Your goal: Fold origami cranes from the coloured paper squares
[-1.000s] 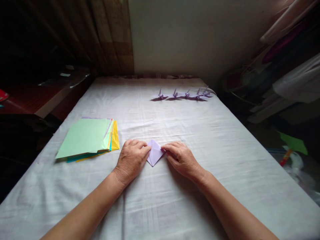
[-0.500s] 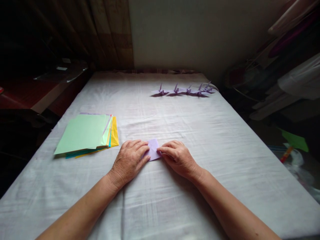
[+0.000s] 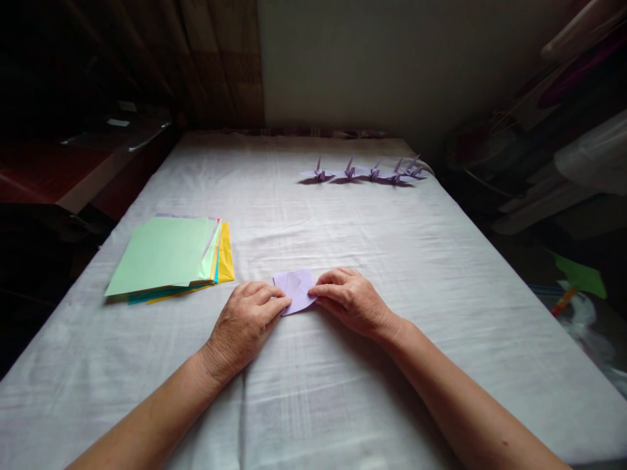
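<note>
A small folded square of purple origami paper [image 3: 297,287] lies on the white cloth between my two hands. Crease lines show on its face, and its lower right edge lifts a little. My left hand [image 3: 249,313] has its thumb and fingers closed at the paper's lower left corner. At the right corner, the thumb and index finger of my right hand [image 3: 350,299] pinch the edge. The other fingers of that hand are curled, and the fingertips partly hide both corners.
A stack of coloured paper sheets [image 3: 161,254], light green on top, lies to the left. Several purple paper cranes [image 3: 349,171] stand in a row at the far right of the cloth-covered table [image 3: 416,274]. Dark shelving and hanging cloth flank the table.
My left fingers have drawn back leftward off the paper to its lower corner, so more of it shows. My right hand keeps its pinch. The view has shifted slightly.
</note>
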The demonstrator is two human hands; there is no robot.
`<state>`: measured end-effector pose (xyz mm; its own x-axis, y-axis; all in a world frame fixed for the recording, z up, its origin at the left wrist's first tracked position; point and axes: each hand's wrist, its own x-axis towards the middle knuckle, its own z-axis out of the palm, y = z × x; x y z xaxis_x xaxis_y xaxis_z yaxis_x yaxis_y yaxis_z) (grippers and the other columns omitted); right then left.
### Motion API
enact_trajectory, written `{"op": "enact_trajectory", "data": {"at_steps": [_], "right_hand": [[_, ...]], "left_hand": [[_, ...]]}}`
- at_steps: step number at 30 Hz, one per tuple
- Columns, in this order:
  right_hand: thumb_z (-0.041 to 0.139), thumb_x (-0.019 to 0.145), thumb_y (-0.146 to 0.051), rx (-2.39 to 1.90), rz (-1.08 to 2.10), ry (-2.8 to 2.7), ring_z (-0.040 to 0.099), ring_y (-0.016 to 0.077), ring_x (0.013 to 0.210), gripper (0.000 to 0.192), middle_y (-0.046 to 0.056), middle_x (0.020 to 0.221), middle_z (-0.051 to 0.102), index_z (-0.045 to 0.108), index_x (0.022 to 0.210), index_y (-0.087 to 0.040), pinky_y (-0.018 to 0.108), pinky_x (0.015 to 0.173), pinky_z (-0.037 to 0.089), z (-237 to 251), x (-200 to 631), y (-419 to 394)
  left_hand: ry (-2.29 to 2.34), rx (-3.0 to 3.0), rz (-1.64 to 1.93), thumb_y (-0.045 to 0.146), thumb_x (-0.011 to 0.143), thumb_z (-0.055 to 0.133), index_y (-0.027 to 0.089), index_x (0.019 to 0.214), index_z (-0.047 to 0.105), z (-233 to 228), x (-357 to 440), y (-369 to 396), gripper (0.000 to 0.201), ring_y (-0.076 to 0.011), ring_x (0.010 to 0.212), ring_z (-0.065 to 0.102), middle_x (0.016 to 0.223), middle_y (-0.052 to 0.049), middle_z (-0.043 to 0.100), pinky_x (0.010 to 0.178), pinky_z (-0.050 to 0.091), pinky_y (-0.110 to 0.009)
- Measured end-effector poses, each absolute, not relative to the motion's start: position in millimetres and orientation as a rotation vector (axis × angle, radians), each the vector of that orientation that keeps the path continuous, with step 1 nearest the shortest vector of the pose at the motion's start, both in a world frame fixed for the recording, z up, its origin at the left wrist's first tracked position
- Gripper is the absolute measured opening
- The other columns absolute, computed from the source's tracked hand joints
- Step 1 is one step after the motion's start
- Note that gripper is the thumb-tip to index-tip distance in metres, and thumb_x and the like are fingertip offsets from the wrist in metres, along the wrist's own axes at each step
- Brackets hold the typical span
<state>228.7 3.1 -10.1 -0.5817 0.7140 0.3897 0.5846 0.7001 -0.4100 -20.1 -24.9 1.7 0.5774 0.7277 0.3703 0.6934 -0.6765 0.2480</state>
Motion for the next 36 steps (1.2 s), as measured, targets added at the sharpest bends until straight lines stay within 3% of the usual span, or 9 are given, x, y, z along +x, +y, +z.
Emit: {"op": "enact_trajectory", "data": {"at_steps": [17,21,36], "right_hand": [[0.067,0.085,-0.026,-1.328,0.382,-2.162,0.060,0.0185,0.084,0.010,0.003,0.088,0.068,0.066,0.076,-0.022,0.034,0.081,0.039,-8,203,7],[0.067,0.084,-0.024,-1.329,0.368,-2.144,0.060,0.0188,0.083,0.010,0.002,0.086,0.067,0.065,0.075,-0.021,0.034,0.080,0.038,-8,201,5],[0.065,0.085,-0.026,-1.394,0.357,-2.148,0.058,0.0207,0.089,0.002,0.003,0.093,0.066,0.065,0.084,-0.024,0.035,0.082,0.037,-10,198,4]], "left_hand": [[1.237,2.731,0.738,0.023,0.099,0.047,0.021,0.105,0.069,9,-19,-27,0.023,-0.0203,0.093,0.061,0.094,-0.003,0.074,0.084,0.046,-0.036],[1.179,2.872,0.665,0.016,0.099,0.043,0.020,0.118,0.065,12,-20,-30,0.029,-0.0210,0.093,0.060,0.100,-0.004,0.073,0.084,0.047,-0.037],[1.110,3.033,0.539,0.010,0.096,0.046,0.019,0.117,0.065,15,-21,-34,0.029,-0.0224,0.103,0.061,0.111,-0.006,0.071,0.093,0.043,-0.040]]}}
